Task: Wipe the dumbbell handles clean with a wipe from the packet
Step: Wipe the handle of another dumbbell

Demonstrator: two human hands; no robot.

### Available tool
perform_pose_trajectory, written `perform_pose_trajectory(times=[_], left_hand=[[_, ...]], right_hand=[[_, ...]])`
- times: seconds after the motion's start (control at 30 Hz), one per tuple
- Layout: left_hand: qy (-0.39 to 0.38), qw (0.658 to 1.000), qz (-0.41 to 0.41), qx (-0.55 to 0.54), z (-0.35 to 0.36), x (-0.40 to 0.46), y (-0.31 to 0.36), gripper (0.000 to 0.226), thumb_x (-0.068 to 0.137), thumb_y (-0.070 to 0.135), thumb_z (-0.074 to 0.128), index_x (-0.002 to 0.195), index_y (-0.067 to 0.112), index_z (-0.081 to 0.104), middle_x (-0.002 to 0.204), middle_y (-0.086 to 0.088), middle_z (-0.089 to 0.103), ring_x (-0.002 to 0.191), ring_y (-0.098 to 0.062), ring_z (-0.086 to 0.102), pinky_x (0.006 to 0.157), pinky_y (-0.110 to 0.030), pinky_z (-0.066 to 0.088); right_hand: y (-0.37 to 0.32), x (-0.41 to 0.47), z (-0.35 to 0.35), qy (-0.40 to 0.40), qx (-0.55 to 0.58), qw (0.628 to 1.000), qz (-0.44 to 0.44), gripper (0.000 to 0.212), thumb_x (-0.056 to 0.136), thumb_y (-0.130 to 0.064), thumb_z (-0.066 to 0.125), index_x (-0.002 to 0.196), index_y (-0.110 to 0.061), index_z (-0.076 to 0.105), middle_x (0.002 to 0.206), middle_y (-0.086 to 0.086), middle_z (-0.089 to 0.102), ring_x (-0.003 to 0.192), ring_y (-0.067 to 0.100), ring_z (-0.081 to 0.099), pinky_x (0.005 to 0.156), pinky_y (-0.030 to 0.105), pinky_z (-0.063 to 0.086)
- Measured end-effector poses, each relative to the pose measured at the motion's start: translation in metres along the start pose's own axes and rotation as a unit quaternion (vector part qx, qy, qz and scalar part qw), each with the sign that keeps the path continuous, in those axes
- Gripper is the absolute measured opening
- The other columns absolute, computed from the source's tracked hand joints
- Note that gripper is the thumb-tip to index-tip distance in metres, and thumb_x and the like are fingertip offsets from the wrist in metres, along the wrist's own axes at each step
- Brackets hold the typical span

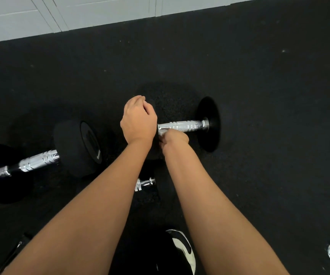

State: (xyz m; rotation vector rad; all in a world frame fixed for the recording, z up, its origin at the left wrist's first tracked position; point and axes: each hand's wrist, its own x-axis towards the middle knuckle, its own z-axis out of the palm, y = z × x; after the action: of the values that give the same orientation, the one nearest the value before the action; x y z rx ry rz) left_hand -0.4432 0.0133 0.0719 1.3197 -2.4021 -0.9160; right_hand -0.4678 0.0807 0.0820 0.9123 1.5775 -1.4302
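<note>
Slippage is the main risk: the right hand [175, 138] pinches a small white wipe [163, 132] against the near end of a chrome dumbbell handle [183, 126], and the wad looks thin, so it could slide out of the fingers or skip the knurled bands further right of the hand. The left hand [138, 121], its fingers curled over what seems to be that dumbbell's near weight head, appears to steady it; if that hold loosens, the bar could roll on the floor [269, 96]. Left of the left hand lies a second dumbbell [39, 160], and below both wrists a third handle [145, 183] shows. No wipe packet or other container can be made out.
</note>
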Motion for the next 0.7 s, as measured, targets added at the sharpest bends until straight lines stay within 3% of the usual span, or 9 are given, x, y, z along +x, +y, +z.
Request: perform_pose_trajectory(times=[0.1,0.17,0.23,0.3,0.37,0.47,0.63,0.7], left_hand=[[-0.003,1.000,-0.001,-0.002,-0.001,0.001,0.000,0.034,0.096,0.021,0.037,0.118,0.013,0.061,0.128,0.004,0.058,0.120,-0.011,0.051,0.090,-0.030,0.045],[-0.005,1.000,-0.002,-0.003,-0.002,0.002,0.001,0.034,0.096,0.021,0.037,0.117,0.012,0.062,0.127,0.004,0.058,0.119,-0.012,0.051,0.089,-0.031,0.045],[-0.006,1.000,0.001,-0.003,-0.002,0.002,0.001,0.033,0.096,0.020,0.037,0.116,0.012,0.062,0.127,0.003,0.058,0.118,-0.013,0.052,0.089,-0.032,0.046],[-0.004,1.000,0.000,-0.003,-0.001,0.002,0.001,0.033,0.096,0.020,0.037,0.116,0.012,0.062,0.126,0.003,0.059,0.118,-0.013,0.052,0.088,-0.032,0.046],[-0.005,1.000,-0.001,0.000,-0.001,0.002,0.001,0.034,0.096,0.020,0.037,0.116,0.012,0.062,0.126,0.003,0.059,0.118,-0.013,0.052,0.089,-0.032,0.045],[-0.005,1.000,-0.003,0.002,0.000,0.002,0.001,0.034,0.096,0.021,0.037,0.118,0.013,0.061,0.127,0.004,0.058,0.119,-0.012,0.051,0.090,-0.030,0.044],[-0.004,1.000,-0.002,0.000,-0.001,0.001,0.001,0.033,0.096,0.020,0.037,0.117,0.013,0.062,0.127,0.004,0.058,0.120,-0.012,0.051,0.091,-0.031,0.044],[-0.001,1.000,0.000,0.003,-0.001,0.001,0.001,0.033,0.096,0.021,0.037,0.117,0.013,0.062,0.127,0.004,0.058,0.119,-0.011,0.051,0.091,-0.030,0.045]], right_hand=[[0.005,0.012,0.002,0.000,-0.028,1.000,-0.009,0.039,0.095,-0.002,0.035,0.134,0.002,0.038,0.138,0.017,0.047,0.124,0.028,0.050,0.098,0.033,0.043],[0.004,0.019,0.004,0.039,-0.012,0.999,0.013,0.034,0.092,-0.002,0.039,0.124,0.002,0.049,0.118,0.018,0.060,0.097,0.027,0.062,0.084,0.032,0.049],[0.004,0.021,0.009,0.064,0.013,0.998,0.020,0.029,0.087,-0.004,0.046,0.114,0.000,0.057,0.097,0.013,0.062,0.070,0.021,0.058,0.062,0.029,0.047],[0.007,0.016,0.009,0.080,-0.003,0.996,0.027,0.027,0.087,-0.005,0.048,0.112,-0.002,0.059,0.100,0.012,0.064,0.079,0.022,0.061,0.061,0.027,0.045],[0.008,0.012,0.006,0.085,-0.002,0.996,0.033,0.028,0.089,-0.002,0.046,0.115,-0.003,0.057,0.111,0.013,0.064,0.099,0.026,0.063,0.075,0.035,0.047],[0.003,0.009,0.003,0.080,-0.004,0.996,0.034,0.029,0.090,0.002,0.041,0.115,0.000,0.055,0.117,0.016,0.063,0.109,0.027,0.059,0.093,0.037,0.045],[0.002,0.008,0.009,0.087,0.031,0.995,0.032,0.028,0.091,-0.003,0.044,0.115,-0.002,0.057,0.115,0.014,0.064,0.106,0.024,0.062,0.081,0.033,0.044],[0.004,0.010,0.009,0.090,0.046,0.994,0.037,0.029,0.091,-0.003,0.044,0.118,-0.002,0.056,0.115,0.015,0.063,0.107,0.025,0.061,0.084,0.034,0.045]])
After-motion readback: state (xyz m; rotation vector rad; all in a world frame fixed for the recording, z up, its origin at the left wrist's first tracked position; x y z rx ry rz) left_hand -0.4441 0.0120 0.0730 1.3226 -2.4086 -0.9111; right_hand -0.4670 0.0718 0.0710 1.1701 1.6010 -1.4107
